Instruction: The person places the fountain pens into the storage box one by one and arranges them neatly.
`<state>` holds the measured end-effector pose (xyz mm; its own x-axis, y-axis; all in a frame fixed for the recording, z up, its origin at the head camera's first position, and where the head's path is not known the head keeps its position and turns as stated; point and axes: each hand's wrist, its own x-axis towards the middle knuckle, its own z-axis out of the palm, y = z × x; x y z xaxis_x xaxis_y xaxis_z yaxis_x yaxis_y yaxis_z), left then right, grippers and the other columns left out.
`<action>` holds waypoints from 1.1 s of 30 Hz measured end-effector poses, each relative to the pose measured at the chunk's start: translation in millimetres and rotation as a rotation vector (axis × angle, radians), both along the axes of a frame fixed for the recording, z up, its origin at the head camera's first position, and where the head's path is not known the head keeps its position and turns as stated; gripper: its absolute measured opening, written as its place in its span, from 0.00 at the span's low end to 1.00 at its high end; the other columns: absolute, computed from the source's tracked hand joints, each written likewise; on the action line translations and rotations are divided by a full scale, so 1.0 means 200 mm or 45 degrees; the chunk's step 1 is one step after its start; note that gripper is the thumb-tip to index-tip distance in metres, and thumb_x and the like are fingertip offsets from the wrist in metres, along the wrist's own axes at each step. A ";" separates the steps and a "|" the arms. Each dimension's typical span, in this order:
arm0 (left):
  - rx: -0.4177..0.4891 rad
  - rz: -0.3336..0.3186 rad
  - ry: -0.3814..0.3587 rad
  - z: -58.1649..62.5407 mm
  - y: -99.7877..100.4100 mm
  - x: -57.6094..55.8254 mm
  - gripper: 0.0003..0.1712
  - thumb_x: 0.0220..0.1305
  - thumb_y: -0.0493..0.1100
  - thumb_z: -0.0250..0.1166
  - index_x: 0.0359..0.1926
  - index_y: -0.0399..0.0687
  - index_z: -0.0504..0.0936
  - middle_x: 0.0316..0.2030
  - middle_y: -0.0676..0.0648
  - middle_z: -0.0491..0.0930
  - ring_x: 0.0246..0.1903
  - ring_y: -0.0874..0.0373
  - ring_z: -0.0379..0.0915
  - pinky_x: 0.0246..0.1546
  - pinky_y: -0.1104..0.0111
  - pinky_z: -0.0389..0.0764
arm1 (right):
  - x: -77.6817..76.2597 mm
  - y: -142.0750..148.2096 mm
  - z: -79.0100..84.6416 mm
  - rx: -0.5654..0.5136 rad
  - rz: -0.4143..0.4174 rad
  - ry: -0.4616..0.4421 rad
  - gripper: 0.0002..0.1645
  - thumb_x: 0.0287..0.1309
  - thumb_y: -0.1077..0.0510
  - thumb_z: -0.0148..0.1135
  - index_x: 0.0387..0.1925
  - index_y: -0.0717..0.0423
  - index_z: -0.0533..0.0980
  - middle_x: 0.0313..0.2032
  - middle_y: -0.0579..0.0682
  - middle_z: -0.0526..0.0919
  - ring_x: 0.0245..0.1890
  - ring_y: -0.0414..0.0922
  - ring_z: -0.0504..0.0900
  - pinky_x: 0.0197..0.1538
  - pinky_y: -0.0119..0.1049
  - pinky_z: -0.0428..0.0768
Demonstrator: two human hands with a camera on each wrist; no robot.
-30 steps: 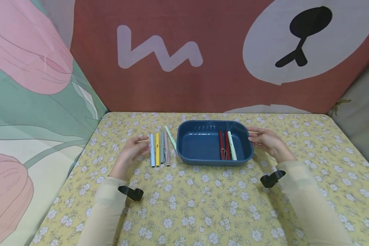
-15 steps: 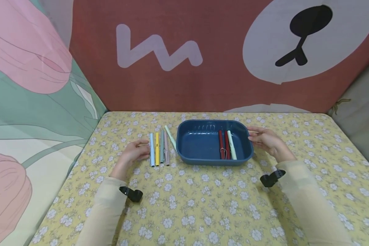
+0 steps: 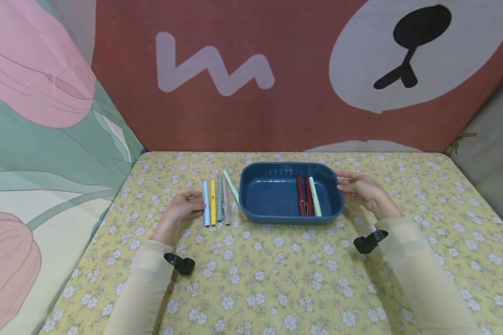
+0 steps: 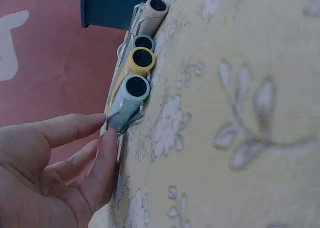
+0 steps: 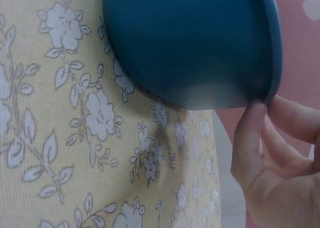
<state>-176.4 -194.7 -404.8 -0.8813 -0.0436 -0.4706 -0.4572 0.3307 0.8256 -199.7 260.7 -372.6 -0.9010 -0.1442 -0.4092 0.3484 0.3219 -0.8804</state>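
My left hand (image 3: 183, 207) touches the left side of the light blue pen (image 3: 207, 203) with its fingertips; in the left wrist view the pen (image 4: 129, 101) lies on the cloth, clip outward. Beside it, from left to right, lie a yellow pen (image 3: 214, 203), a grey-green pen (image 3: 220, 200) and a pinkish pen (image 3: 226, 203). One pale green pen (image 3: 231, 186) slants against the blue tray (image 3: 272, 219). Two dark red pens (image 3: 300, 195) and another pale green pen (image 3: 315, 196) lie inside it, towards the right. My right hand (image 3: 364, 193) pinches the tray's right rim.
A yellow flowered cloth (image 3: 276, 279) covers the table. Behind its far edge rises a printed red backdrop (image 3: 234, 121), and a flower-patterned curtain (image 3: 42, 163) hangs along the left. Black cameras (image 3: 180, 264) are strapped to both wrists.
The left hand's fingers have moved slightly in against the light blue pen. The right hand stays at the tray's rim, and the pens and tray keep their places. The head view shifts a little.
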 end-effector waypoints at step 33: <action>-0.207 -0.018 -0.023 0.04 0.06 -0.01 0.30 0.62 0.38 0.63 0.64 0.36 0.68 0.60 0.34 0.71 0.48 0.47 0.79 0.49 0.63 0.85 | 0.00 0.00 0.00 -0.046 -0.029 -0.003 0.37 0.68 0.63 0.51 0.74 0.59 0.50 0.41 0.33 0.74 0.35 0.24 0.79 0.43 0.20 0.81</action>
<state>-178.6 -181.9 -397.0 -0.8738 -0.1083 -0.4741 -0.4659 0.4658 0.7523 -200.3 260.6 -373.0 -0.9031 -0.1386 -0.4065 0.3575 0.2818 -0.8904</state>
